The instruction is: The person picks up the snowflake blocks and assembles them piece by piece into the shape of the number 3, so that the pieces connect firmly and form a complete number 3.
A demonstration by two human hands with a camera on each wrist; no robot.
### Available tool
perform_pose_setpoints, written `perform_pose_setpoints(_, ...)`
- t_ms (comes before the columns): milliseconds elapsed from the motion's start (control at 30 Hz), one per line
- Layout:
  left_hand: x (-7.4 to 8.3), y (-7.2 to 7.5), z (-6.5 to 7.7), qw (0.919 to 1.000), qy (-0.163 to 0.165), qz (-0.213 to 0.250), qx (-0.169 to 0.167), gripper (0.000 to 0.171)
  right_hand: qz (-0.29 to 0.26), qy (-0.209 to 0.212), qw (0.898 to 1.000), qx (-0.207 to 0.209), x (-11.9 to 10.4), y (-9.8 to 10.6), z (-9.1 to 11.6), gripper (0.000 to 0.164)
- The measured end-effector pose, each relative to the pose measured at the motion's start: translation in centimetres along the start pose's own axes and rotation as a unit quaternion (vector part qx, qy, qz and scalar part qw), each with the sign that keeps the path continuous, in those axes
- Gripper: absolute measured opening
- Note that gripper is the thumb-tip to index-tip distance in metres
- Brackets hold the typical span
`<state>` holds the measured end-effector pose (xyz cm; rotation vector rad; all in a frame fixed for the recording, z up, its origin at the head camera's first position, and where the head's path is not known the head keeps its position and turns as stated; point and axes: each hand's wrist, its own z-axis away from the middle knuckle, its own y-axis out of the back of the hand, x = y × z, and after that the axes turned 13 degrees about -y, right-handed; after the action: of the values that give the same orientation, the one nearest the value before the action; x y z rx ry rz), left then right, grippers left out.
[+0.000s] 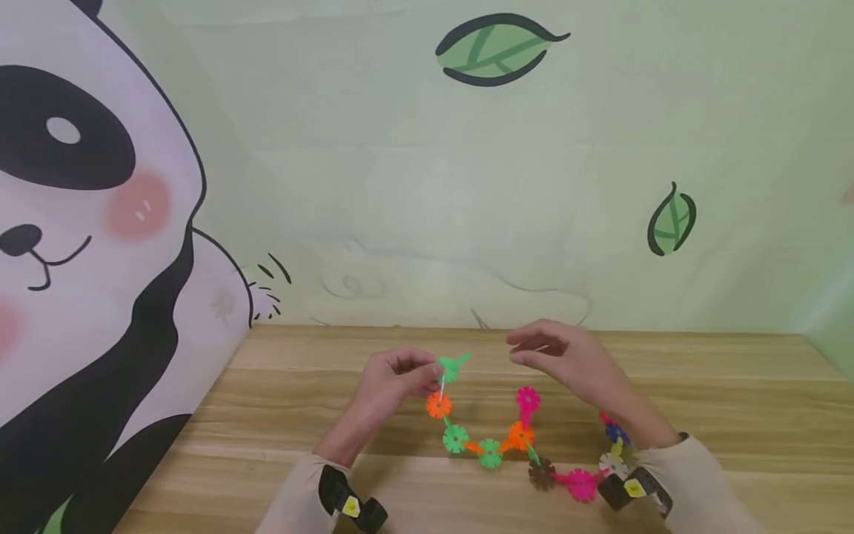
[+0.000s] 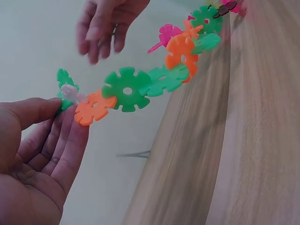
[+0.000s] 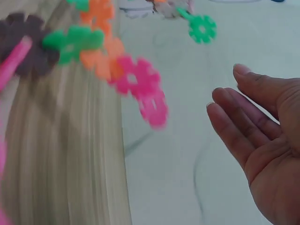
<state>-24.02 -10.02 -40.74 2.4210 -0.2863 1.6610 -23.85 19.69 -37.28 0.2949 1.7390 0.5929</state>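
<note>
A chain of interlocking plastic snowflake discs (image 1: 490, 453) in green, orange, pink, brown and other colours runs over the table. My left hand (image 1: 390, 382) pinches its upper left end between thumb and fingertips, around a green disc (image 2: 63, 84) and a white disc (image 2: 72, 93). Below these hangs an orange disc (image 1: 439, 405). A pink branch (image 1: 528, 399) sticks up from the chain's middle. My right hand (image 1: 567, 360) is raised to the right of that branch, fingers loosely bent and holding nothing. Part of the chain's right end is hidden by my right wrist.
The wooden table (image 1: 267, 445) ends at a pale green backdrop (image 1: 373, 185) with a printed panda (image 1: 160, 148) at the left and printed leaves. Each wrist carries a strapped black camera; the right one (image 1: 620, 489) overlaps the chain in the head view.
</note>
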Motion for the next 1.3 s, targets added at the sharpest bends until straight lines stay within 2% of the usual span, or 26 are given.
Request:
perform_pose_setpoints(233,-0.2,0.6,-0.1,0.9997,-0.002,-0.006,0.023,0.021,0.072,-0.051,0.996,0.029,2.4,3.6,0.9,0.029)
perform_pose_setpoints(433,-0.4,1.1,-0.2,0.9986,-0.002,-0.019,0.05,0.018,0.07,-0.11,0.991,-0.004,4.7,5.4,1.4,0.041)
perform_pose_setpoints(667,-0.5,1.6,-0.2,0.997,-0.005,-0.026,0.072,0.015,0.087,-0.144,0.983,-0.067,7.1,6.5,1.6,0.039)
perform_pose_setpoints(967,-0.8,1.9,-0.3,0.9958,-0.01,-0.029,0.086,0.014,0.043,-0.184,0.97,-0.153,8.8,6.9,1.8,0.032)
perform_pose_setpoints(1167,-0.8,2.0,-0.3,0.9957,-0.01,-0.032,0.086,0.017,0.022,-0.182,0.97,-0.157,9.0,6.5,1.6,0.024)
perform_pose_setpoints(1300,-0.9,2.0,-0.4,0.9961,-0.015,-0.031,0.082,0.018,0.014,-0.178,0.975,-0.136,8.6,6.6,1.6,0.023)
